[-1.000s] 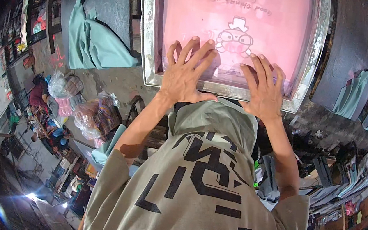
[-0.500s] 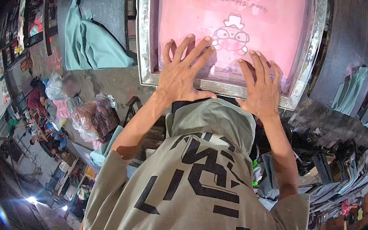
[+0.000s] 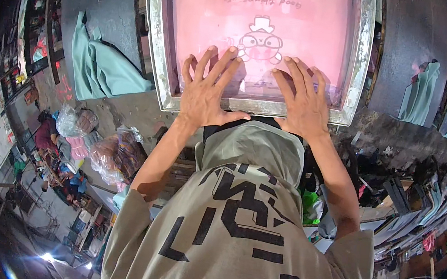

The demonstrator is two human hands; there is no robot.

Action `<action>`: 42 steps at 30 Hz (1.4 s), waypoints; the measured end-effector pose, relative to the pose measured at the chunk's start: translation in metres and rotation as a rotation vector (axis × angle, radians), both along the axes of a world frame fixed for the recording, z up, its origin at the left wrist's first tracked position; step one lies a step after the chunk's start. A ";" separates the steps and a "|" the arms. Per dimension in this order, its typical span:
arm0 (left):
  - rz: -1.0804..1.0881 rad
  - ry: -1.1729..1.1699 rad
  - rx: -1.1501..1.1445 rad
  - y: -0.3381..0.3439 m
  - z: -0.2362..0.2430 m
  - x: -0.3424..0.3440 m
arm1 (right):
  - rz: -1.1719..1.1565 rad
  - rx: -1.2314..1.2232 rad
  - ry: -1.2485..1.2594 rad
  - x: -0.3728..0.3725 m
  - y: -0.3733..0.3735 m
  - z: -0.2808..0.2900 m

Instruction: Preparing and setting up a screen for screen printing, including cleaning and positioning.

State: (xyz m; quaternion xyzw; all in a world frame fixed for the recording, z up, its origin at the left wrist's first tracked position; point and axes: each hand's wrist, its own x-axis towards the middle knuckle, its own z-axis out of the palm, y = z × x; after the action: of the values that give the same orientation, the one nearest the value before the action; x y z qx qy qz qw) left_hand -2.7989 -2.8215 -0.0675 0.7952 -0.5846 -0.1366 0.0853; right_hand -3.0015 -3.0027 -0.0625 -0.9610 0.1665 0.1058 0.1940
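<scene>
A silk-screen frame [image 3: 360, 61] with worn metal sides stands in front of me. Its pink mesh [image 3: 204, 19] carries an outlined cartoon figure [image 3: 260, 40] in glasses and some lettering, upside down from here. My left hand [image 3: 206, 90] lies over the near rim, left of the middle, with fingers spread and curved toward the mesh. Over the same rim, further right, rests my right hand [image 3: 306, 102], its fingers likewise apart. Both thumbs point inward along the rim's outer side. Neither hand holds anything loose; the undersides of the palms are hidden.
Dark print boards flank the frame, with a mint-green cloth [image 3: 104, 71] on the left one and another green cloth piece [image 3: 420, 93] on the right. Plastic-wrapped bundles [image 3: 117, 155] sit on the floor at left. Stacked flat panels [image 3: 419, 208] stand behind at right.
The whole view has shifted, so the frame and boards appear further left. Both hands keep the same spread pose on the near rim.
</scene>
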 end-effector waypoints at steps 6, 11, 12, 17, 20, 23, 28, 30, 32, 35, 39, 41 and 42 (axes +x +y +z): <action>0.004 0.021 0.001 -0.001 0.000 0.000 | -0.004 0.001 -0.019 0.001 0.000 0.000; 0.004 0.020 0.022 0.001 -0.002 -0.002 | -0.020 0.028 -0.084 -0.005 0.001 -0.006; -0.001 0.010 0.037 0.002 -0.001 -0.002 | -0.010 0.021 -0.072 -0.007 0.002 -0.006; -0.010 0.027 0.070 0.000 0.006 0.002 | 0.020 0.018 0.001 -0.003 -0.001 0.000; 0.000 0.036 0.068 -0.002 0.010 0.002 | 0.046 0.002 -0.028 0.000 -0.004 0.004; 0.001 0.048 0.049 -0.002 0.010 0.002 | 0.058 -0.032 -0.031 -0.001 -0.004 0.006; -0.006 0.048 0.038 0.001 0.008 0.001 | 0.082 -0.036 0.018 -0.002 -0.005 0.005; -0.007 0.045 0.041 0.001 0.009 0.002 | 0.086 -0.025 0.028 0.000 -0.007 0.009; -0.011 0.041 0.050 0.000 0.010 0.003 | 0.063 0.032 -0.007 0.001 -0.009 0.013; -0.017 0.047 0.058 -0.001 0.012 0.004 | 0.000 0.165 -0.115 0.000 -0.012 0.020; -0.018 0.096 0.081 -0.002 0.013 0.006 | 0.008 0.298 -0.128 0.028 -0.051 0.021; -0.026 0.106 0.145 -0.002 0.015 0.006 | -0.111 0.318 -0.227 0.070 -0.098 0.019; -0.035 0.099 0.190 -0.003 0.016 0.007 | -0.260 0.321 -0.312 0.105 -0.132 0.015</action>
State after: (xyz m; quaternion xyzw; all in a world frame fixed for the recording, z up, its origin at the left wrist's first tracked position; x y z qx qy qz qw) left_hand -2.7915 -2.8246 -0.0517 0.7818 -0.5777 -0.2319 0.0359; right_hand -2.8963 -3.1349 -0.0471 -0.8932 0.2377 -0.0443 0.3792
